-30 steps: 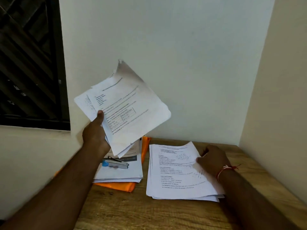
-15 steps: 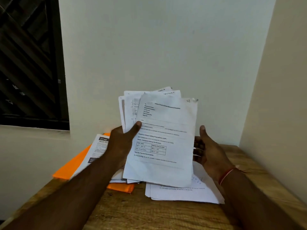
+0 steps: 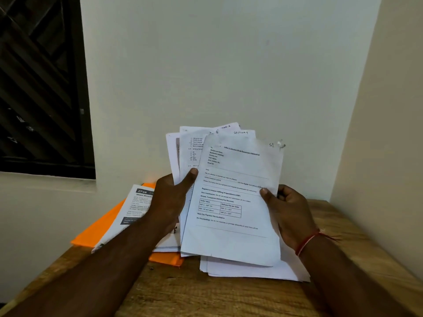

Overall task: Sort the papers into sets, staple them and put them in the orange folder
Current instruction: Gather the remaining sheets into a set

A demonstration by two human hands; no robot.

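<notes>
The left hand (image 3: 170, 197) and right hand (image 3: 288, 213) grip a messy fan of papers (image 3: 233, 236) above the desk (image 3: 206, 294), the orange folder (image 3: 96, 234) lies by its left edge, and a loose sheet could slip out and mix the sets.

Left hand (image 3: 171, 197) gripping papers (image 3: 233, 239), right hand (image 3: 288, 211) pinching them

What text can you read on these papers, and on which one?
"S1": front sheet, top corner.
"Rapido's Unique Selling Propositions (USP)": front sheet.
"Order Value", "Delivery Fee per Order": front sheet.
"SECTION 4": sheet behind.
"2748": leaflet on folder.
Remaining print: too small or blurred.
</notes>
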